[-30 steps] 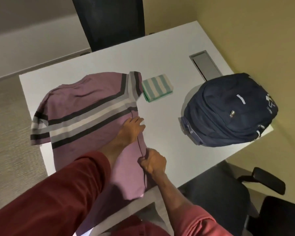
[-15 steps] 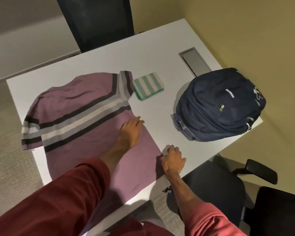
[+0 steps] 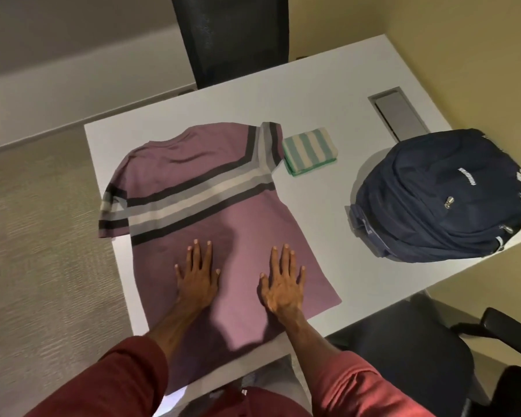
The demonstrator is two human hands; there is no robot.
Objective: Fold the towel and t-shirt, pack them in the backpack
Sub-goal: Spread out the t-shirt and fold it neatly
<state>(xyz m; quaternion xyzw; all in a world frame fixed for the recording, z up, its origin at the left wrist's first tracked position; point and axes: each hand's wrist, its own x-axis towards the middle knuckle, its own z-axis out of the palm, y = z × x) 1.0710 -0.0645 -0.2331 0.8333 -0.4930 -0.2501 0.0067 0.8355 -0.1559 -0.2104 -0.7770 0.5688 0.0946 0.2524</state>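
Observation:
A purple t-shirt with dark, grey and white stripes lies spread flat on the white table, its hem hanging over the near edge. My left hand and my right hand both press flat on its lower half, fingers straight and spread. A folded towel with green and cream stripes sits just right of the shirt's right sleeve. The dark blue backpack lies zipped at the table's right edge.
A grey cable hatch is set into the table behind the backpack. A black chair back stands at the far side. Another black chair with an armrest is at the near right. Carpet lies to the left.
My right hand let go of the shirt's side edge and now lies flat on the fabric. My left hand slid down the shirt. The shirt's right side is now spread out flat.

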